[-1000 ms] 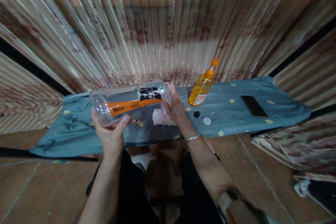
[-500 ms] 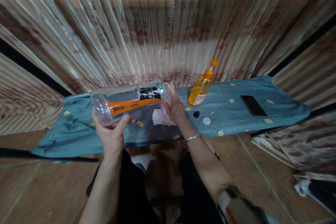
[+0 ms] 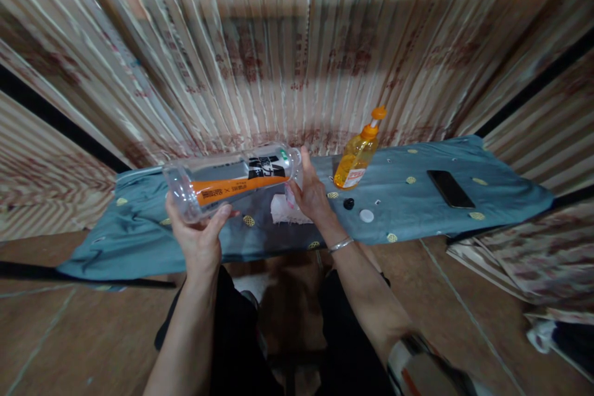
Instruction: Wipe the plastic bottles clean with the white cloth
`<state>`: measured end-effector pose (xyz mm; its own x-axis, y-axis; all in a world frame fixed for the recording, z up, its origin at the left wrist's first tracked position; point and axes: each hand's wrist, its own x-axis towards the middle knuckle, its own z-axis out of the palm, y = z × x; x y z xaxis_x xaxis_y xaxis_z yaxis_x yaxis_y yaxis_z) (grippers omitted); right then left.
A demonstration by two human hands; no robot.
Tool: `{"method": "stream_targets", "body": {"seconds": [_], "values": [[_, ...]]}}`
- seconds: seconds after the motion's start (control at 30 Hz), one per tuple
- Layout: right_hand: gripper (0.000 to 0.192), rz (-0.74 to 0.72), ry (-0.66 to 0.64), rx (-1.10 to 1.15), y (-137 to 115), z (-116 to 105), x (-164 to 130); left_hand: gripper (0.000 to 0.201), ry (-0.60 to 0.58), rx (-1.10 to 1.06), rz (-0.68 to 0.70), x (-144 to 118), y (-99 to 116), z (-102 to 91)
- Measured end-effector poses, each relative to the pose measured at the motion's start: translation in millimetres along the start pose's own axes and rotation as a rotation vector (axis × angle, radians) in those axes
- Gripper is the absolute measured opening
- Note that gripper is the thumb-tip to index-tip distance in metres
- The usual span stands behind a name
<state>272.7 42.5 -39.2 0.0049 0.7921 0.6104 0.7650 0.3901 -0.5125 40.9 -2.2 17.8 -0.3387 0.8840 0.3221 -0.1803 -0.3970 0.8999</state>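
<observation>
A large transparent plastic bottle (image 3: 232, 182) with an orange and black label lies sideways above the cloth, its neck to the right. My left hand (image 3: 199, 238) is wrapped round its base from below, thumb along the near side. At the neck, my right hand (image 3: 312, 192) grips the mouth end; some of its fingers are hidden behind the bottle. Beneath the neck sits a white folded cloth or tissue (image 3: 288, 209), with something pinkish partly hidden by my right hand. A black cap (image 3: 348, 203) and a white round lid (image 3: 366, 216) lie to the right of that hand.
A pump bottle (image 3: 356, 161) of orange-yellow liquid stands towards the back of the narrow table with its blue-green cloth (image 3: 408, 198). Farther right lies a black phone (image 3: 450, 189). A striped curtain (image 3: 278, 43) hangs close behind, and dark poles slant at both sides.
The whole view has shifted very slightly. Both hands keep the same hold on the bottle, and nothing on the table has visibly moved.
</observation>
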Motion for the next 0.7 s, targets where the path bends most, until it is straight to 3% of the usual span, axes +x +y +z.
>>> {"method": "stream_targets", "body": {"seconds": [0.37,0.7], "values": [[0.08,0.046,0.025,0.019,-2,4,-1,0.067,0.109,-0.048,-0.071,0,5,11.7],[0.079,0.041,0.01,0.02,-4,2,0,0.056,0.054,-0.133,-0.094,-4,8,18.3]]}}
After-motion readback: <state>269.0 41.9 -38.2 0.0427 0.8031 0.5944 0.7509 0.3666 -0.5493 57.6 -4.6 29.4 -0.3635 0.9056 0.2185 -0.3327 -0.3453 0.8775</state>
